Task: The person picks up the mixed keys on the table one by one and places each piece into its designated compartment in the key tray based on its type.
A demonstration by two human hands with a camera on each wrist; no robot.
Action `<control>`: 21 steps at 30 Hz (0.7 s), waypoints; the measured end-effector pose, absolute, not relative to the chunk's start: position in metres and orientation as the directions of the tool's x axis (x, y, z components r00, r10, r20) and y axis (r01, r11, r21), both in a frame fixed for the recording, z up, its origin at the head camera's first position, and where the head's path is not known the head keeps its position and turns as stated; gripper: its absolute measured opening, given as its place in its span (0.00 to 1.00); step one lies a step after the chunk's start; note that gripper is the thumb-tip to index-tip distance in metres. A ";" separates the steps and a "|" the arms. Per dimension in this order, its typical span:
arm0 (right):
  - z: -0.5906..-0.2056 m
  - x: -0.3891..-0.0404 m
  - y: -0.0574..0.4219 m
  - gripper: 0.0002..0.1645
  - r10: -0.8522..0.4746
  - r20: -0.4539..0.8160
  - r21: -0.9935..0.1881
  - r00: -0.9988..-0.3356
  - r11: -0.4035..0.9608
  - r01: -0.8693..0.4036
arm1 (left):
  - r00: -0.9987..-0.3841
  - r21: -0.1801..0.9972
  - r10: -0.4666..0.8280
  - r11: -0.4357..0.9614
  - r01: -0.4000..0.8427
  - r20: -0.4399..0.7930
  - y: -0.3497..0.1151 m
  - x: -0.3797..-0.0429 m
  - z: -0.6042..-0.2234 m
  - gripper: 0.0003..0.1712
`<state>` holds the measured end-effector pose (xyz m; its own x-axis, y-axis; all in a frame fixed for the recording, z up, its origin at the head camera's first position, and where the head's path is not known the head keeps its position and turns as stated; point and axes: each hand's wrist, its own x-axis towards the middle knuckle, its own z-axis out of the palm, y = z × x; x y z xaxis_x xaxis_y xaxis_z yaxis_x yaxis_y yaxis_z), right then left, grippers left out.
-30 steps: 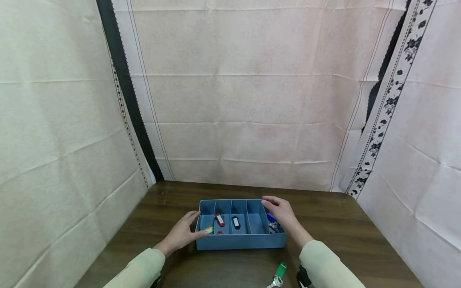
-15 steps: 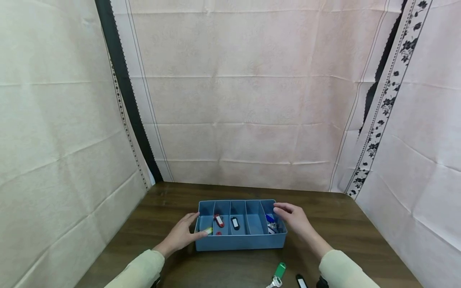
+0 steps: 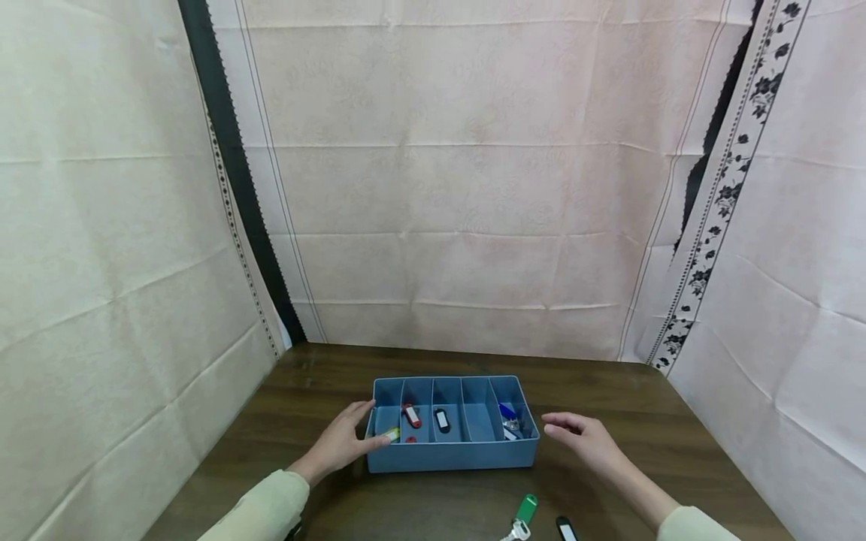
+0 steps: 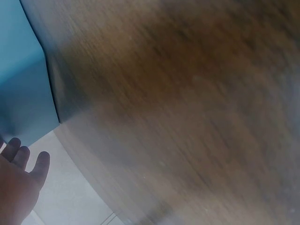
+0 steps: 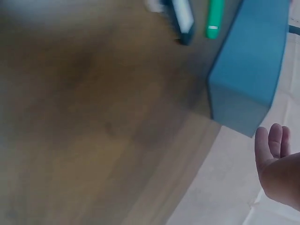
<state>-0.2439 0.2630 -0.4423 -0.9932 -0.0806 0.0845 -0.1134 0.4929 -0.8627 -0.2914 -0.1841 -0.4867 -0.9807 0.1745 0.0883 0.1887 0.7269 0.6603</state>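
A blue divided box point(image 3: 449, 456) stands on the wooden table in the head view. My left hand point(image 3: 341, 437) rests against its left end, fingers extended along the side and thumb over the front left corner. Beside the thumb lies a yellow key tag point(image 3: 392, 433) in the leftmost compartment. A red key tag point(image 3: 412, 415) and a black key tag point(image 3: 443, 420) are in the second and third compartments. Blue key tags with keys point(image 3: 509, 421) fill part of the rightmost one. Off the box's right end, my right hand point(image 3: 587, 442) hovers with loosely bent fingers, holding nothing.
A green key tag point(image 3: 526, 509) with keys lies on the table in front of the box. To its right is another black key tag point(image 3: 566, 528), cut off by the frame edge. Pale cloth point(image 3: 446, 188) hangs behind the table point(image 3: 325, 368) and at both sides.
My right hand has drawn back from the rightmost compartment, moving right and toward me, off the box. That compartment's contents now show. The left hand has stayed at the box's left end.
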 end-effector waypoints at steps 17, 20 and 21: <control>-0.474 -0.215 0.319 0.24 -0.351 -0.004 -0.870 -0.936 0.463 -0.170 | -0.981 0.658 0.174 0.729 0.189 0.089 -0.184 -0.292 -0.487 0.54; -0.479 -0.211 0.326 0.23 -0.381 -0.027 -0.871 -0.924 0.463 -0.166 | -0.981 0.658 0.172 0.730 0.187 0.088 -0.184 -0.291 -0.487 0.54; -0.481 -0.210 0.328 0.23 -0.391 -0.042 -0.874 -0.919 0.460 -0.156 | -0.981 0.658 0.172 0.730 0.186 0.087 -0.184 -0.291 -0.487 0.54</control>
<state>-0.2101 0.3278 -0.4805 -0.9193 -0.3912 -0.0419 -0.1558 0.4598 -0.8742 -0.2912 -0.1841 -0.4869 -0.9812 0.1721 0.0868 0.1862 0.7295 0.6581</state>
